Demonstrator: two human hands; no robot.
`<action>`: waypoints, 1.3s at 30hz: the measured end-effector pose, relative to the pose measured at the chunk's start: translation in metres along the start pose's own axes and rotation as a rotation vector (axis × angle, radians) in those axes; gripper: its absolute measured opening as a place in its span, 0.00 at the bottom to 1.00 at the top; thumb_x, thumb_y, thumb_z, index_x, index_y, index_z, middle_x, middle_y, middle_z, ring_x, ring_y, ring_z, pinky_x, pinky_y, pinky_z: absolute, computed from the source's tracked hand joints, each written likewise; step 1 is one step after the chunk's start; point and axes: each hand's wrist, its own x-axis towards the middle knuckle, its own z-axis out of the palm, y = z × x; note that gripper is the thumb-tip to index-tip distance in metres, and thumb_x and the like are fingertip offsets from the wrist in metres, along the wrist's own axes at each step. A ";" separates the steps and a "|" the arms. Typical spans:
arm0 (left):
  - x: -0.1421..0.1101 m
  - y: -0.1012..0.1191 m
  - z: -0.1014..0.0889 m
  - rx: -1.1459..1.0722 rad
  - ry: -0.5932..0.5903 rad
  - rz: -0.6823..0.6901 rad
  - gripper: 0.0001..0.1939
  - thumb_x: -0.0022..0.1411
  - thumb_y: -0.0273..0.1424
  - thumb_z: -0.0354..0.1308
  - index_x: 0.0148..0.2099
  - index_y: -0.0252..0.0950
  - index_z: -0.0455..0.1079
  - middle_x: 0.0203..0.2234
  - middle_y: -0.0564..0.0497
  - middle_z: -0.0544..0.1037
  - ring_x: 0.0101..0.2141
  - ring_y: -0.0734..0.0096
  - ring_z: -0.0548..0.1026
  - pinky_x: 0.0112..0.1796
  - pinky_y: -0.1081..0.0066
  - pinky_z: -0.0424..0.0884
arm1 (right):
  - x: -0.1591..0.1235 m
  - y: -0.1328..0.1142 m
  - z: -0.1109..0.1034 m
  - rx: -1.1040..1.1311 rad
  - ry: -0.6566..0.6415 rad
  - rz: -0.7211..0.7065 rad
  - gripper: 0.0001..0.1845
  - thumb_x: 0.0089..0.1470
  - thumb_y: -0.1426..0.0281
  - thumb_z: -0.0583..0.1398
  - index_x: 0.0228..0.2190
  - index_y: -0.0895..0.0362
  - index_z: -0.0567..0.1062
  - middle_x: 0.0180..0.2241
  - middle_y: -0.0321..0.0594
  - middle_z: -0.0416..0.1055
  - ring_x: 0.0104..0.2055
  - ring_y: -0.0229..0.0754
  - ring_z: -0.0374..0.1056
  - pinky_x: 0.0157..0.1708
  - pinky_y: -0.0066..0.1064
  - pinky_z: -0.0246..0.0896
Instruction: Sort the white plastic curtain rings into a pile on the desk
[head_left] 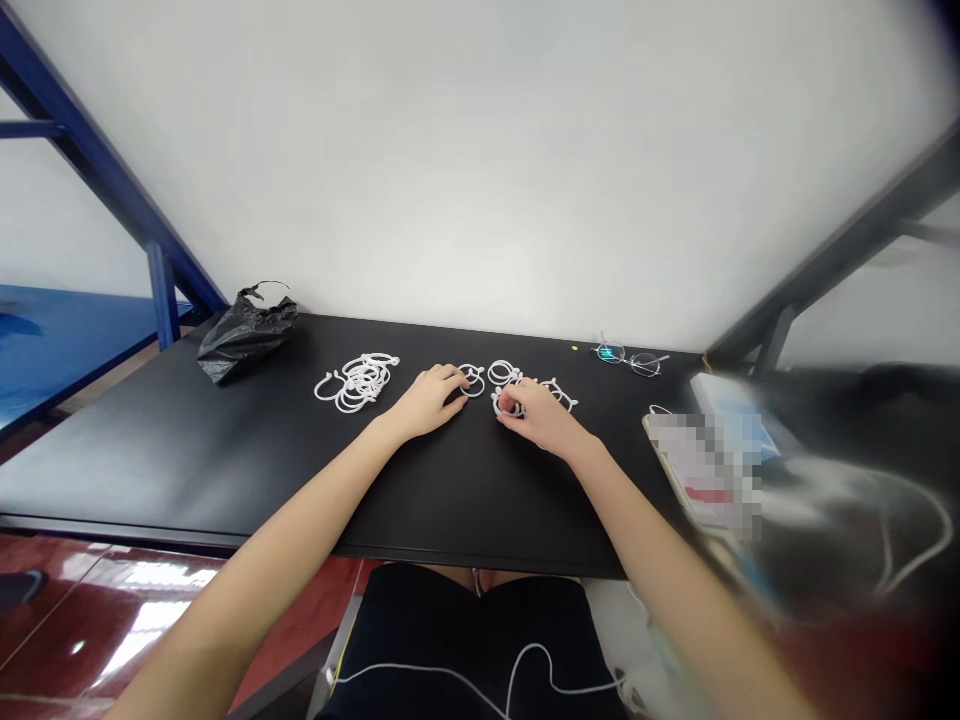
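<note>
Nearby, a black bag and eyeglasses flank the white rings.

Rings: plastic by appearance, smooth, low sheen. Table: smooth top, satin, soft reflections. Bag: thin plastic film, crinkled, glossy. Wall: smooth, matt. Floor: hard, polished, strongly reflective. Beam: painted metal by appearance, smooth. Glasses: thin, metal-looking, glossy. Clothing: matt cloth. Cable: smooth plastic sheath.
</note>
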 end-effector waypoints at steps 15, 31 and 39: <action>-0.001 0.011 -0.003 -0.149 0.029 0.030 0.10 0.63 0.37 0.57 0.43 0.39 0.74 0.35 0.48 0.76 0.38 0.62 0.70 0.43 0.62 0.69 | 0.006 0.007 0.022 0.317 0.376 0.150 0.08 0.50 0.67 0.64 0.26 0.55 0.70 0.18 0.29 0.62 0.20 0.34 0.56 0.24 0.28 0.53; -0.006 0.008 -0.007 -0.285 0.029 -0.172 0.18 0.54 0.38 0.64 0.45 0.38 0.68 0.38 0.48 0.75 0.39 0.62 0.74 0.42 0.60 0.72 | 0.011 0.007 0.030 -0.011 0.141 0.107 0.13 0.52 0.73 0.61 0.42 0.54 0.71 0.32 0.37 0.75 0.27 0.38 0.67 0.33 0.30 0.59; -0.005 0.020 -0.006 -0.418 0.094 -0.207 0.22 0.51 0.34 0.66 0.47 0.39 0.65 0.37 0.49 0.77 0.37 0.63 0.77 0.43 0.61 0.74 | 0.010 0.005 0.034 0.155 0.278 0.101 0.12 0.52 0.70 0.62 0.41 0.54 0.72 0.25 0.32 0.69 0.22 0.36 0.62 0.30 0.30 0.59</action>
